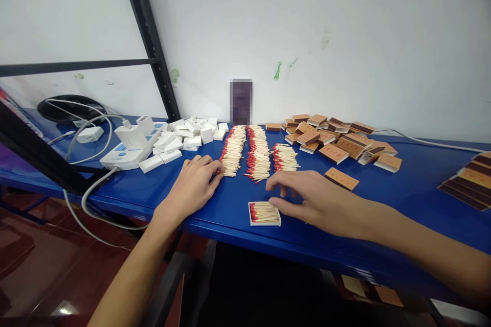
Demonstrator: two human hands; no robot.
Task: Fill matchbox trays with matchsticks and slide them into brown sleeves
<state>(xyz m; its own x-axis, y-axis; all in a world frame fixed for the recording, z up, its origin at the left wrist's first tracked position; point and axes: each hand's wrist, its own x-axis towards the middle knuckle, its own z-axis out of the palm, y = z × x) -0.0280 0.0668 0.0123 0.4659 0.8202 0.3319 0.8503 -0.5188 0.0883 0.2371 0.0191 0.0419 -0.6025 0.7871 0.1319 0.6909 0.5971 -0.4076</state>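
On the blue table lies a left row of red-tipped matches (233, 150), with a middle row of matches (258, 153) beside it and a shorter right pile (285, 157). My left hand (195, 181) is at the near end of the left row, thumb and index tips drawn together on the match heads there. A small white matchbox tray (264, 222) filled with matches sits near the front edge, heads to the left. My right hand (307, 196) hovers at its right side, thumb over the tray's upper right corner and fingers apart, holding nothing visible.
White empty trays (184, 135) are heaped at the left, beside a power strip (134, 150) with chargers and cables. Orange-brown matchbox sleeves (333, 138) lie piled at the right. Flattened sleeves (470, 179) are stacked at far right. A black rack post (149, 36) stands at left.
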